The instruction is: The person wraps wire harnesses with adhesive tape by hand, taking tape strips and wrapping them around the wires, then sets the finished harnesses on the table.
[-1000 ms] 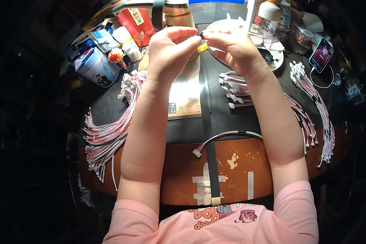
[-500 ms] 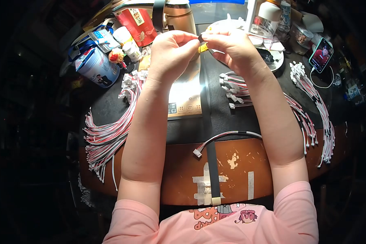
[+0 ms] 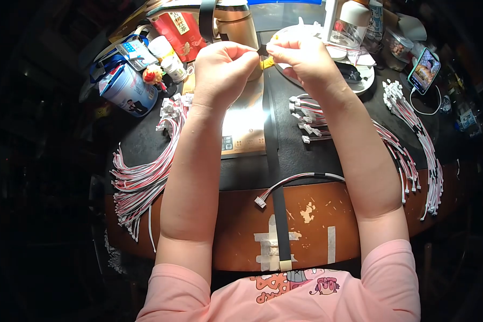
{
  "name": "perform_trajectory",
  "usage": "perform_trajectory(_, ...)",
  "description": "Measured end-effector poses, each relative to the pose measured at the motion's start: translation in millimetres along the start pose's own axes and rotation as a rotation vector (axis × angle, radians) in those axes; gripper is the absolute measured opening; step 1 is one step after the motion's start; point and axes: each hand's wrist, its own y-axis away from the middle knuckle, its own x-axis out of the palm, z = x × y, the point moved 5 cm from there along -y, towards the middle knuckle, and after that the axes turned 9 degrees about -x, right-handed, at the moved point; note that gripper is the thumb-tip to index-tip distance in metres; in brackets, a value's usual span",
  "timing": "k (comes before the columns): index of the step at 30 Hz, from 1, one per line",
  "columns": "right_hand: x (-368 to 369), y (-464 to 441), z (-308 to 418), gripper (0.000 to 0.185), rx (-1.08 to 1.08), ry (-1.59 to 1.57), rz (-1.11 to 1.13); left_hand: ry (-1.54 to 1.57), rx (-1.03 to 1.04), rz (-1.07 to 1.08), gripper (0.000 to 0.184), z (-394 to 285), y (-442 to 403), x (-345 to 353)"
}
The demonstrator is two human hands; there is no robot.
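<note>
My left hand [image 3: 228, 70] and my right hand [image 3: 303, 61] meet at the top centre, thumbs and fingers pinched together. Between the fingertips is a small dark piece, mostly hidden, with a yellow piece [image 3: 267, 63] just below it. A long flat black strip [image 3: 273, 161] runs from beneath the hands down the table and ends in a pale yellow tip [image 3: 286, 265] at the front edge. Whether it joins the dark piece I cannot tell. Below my right forearm, a single wire cable [image 3: 300, 178] lies curved, its white connector [image 3: 260, 202] towards the left.
Bundles of red and white wires lie left [image 3: 145, 177], behind my right forearm [image 3: 394, 145] and far right [image 3: 418, 129]. At the back stand a metal kettle [image 3: 236, 27], a red packet [image 3: 182, 37], a white plate [image 3: 366, 80], a clear bottle [image 3: 351, 24] and a lit phone [image 3: 424, 71].
Both hands stay close together and have shifted only slightly. The yellow piece has turned a little between them. The picture on the phone screen is different.
</note>
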Motion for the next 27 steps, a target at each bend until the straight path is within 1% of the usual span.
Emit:
perform_trajectory(2, 1.2, 0.2, 0.1, 0.018, -0.013, -0.011, -0.018, 0.04, -0.021, -0.021, 0.018, 2.7, -1.3, -2.3)
perform_trajectory(3, 1.8, -0.7, -1.1, 0.018, -0.015, -0.013, -0.014, 0.004, 0.068, -0.129, 0.021, -1.3, -2.9, -9.5)
perform_trajectory(4, -0.1, -1.6, -4.1, 0.017, -0.011, -0.069, -0.063, -0.033, 0.156, -0.236, 0.025, -6.2, -2.9, -17.7)
perform_trajectory(5, -2.7, -2.3, -7.2, 0.016, -0.005, -0.125, -0.113, -0.036, 0.156, -0.237, 0.025, -6.5, -2.0, -21.7)
perform_trajectory(7, -11.8, -6.2, -6.2, 0.014, -0.012, -0.237, -0.22, -0.241, 0.378, -0.591, 0.022, -23.9, 6.5, -39.5)
perform_trajectory(8, -13.2, -6.9, -3.0, 0.014, -0.019, -0.237, -0.224, -0.239, 0.386, -0.59, 0.022, -27.2, 1.7, -41.9)
perform_trajectory(12, -2.0, 1.5, 6.6, 0.011, -0.132, -0.284, -0.243, -0.545, 0.563, -0.633, 0.033, -37.9, -22.4, -44.0)
perform_trajectory(17, -4.1, 1.4, 9.6, 0.013, -0.075, -0.325, -0.169, -0.694, 0.466, -0.62, 0.026, -46.9, -42.1, -32.0)
perform_trajectory(22, -4.3, -0.6, 8.8, 0.014, -0.105, -0.337, -0.151, -0.66, 0.569, -0.626, 0.025, -45.2, -51.8, -48.4)
perform_trajectory(24, -2.6, -0.1, 9.8, 0.015, -0.107, -0.341, -0.137, -0.642, 0.404, -0.588, 0.03, -46.2, -50.5, -68.3)
perform_trajectory(25, -2.8, 0.2, 11.2, 0.015, -0.11, -0.338, -0.13, -0.645, 0.407, -0.589, 0.03, -44.1, -55.0, -80.1)
perform_trajectory(27, -3.7, 1.5, 13.1, 0.015, -0.115, -0.327, -0.118, -0.586, 0.336, -0.748, 0.027, -32.6, -65.4, -112.9)
